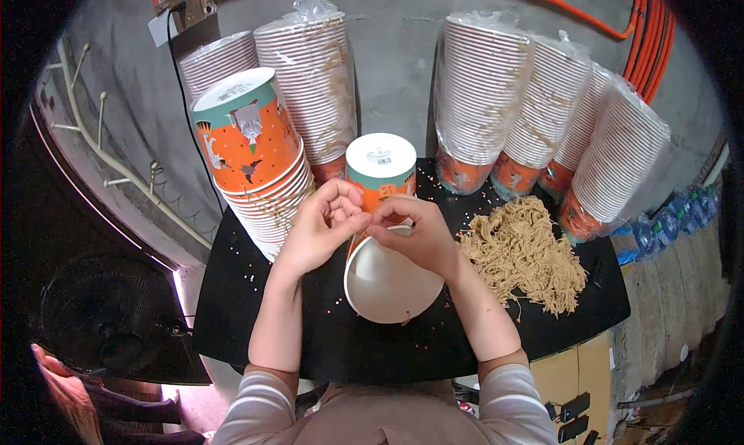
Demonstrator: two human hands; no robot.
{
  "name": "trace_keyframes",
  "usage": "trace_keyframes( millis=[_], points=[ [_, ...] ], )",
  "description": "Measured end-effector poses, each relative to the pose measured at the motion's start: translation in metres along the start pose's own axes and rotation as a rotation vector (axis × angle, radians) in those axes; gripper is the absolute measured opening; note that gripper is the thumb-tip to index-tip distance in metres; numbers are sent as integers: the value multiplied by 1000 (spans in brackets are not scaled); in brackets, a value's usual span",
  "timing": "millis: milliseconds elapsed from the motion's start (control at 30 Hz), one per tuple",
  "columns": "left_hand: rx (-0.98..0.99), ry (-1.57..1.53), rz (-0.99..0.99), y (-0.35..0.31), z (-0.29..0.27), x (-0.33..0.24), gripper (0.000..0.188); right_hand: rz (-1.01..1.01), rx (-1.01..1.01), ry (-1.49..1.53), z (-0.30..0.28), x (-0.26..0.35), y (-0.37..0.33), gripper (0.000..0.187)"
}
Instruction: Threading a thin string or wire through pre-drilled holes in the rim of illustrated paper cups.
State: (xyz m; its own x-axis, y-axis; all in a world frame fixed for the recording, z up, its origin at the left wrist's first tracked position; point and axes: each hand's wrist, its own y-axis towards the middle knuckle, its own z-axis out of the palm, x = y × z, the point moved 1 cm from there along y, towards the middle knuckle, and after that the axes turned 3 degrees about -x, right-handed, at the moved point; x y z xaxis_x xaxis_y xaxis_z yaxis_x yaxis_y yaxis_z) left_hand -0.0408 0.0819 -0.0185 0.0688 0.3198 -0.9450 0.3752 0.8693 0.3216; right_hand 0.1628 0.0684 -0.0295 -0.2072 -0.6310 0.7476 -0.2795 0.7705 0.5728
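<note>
A large paper bucket [387,286] lies on its side with its white open mouth toward me. Above its upper rim my left hand [329,224] and my right hand [417,232] come together, thumbs and forefingers pinched. Whatever is between the fingertips is too small to make out. A small brownish bit shows at the bucket's lower rim. Just behind the hands an upside-down orange and green bucket [381,157] shows its white base. To the right of my right hand lies a heap of tan cord pieces [527,255].
At the left leans a tall stack of nested orange buckets [252,154], tan cords hanging at its rims. Plastic-wrapped bucket stacks [484,89] line the back on both sides. Small beads dot the black table [310,344]. Plastic bottles [666,220] stand beyond its right edge.
</note>
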Motion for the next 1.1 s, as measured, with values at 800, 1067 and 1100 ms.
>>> trace_keyframes(
  millis=[800, 1067, 1100],
  points=[
    [-12, -487, -26, -21, -13, -41, 38, -13, 65, -179, 8, -19, -2, 20],
    [-113, -298, 206, -32, -1, -53, 30, 127, 67, -171, 6, -15, -1, 28],
    [-110, -281, 249, -34, 0, -53, 28, 148, 124, -189, 3, -16, -2, 28]
  ],
)
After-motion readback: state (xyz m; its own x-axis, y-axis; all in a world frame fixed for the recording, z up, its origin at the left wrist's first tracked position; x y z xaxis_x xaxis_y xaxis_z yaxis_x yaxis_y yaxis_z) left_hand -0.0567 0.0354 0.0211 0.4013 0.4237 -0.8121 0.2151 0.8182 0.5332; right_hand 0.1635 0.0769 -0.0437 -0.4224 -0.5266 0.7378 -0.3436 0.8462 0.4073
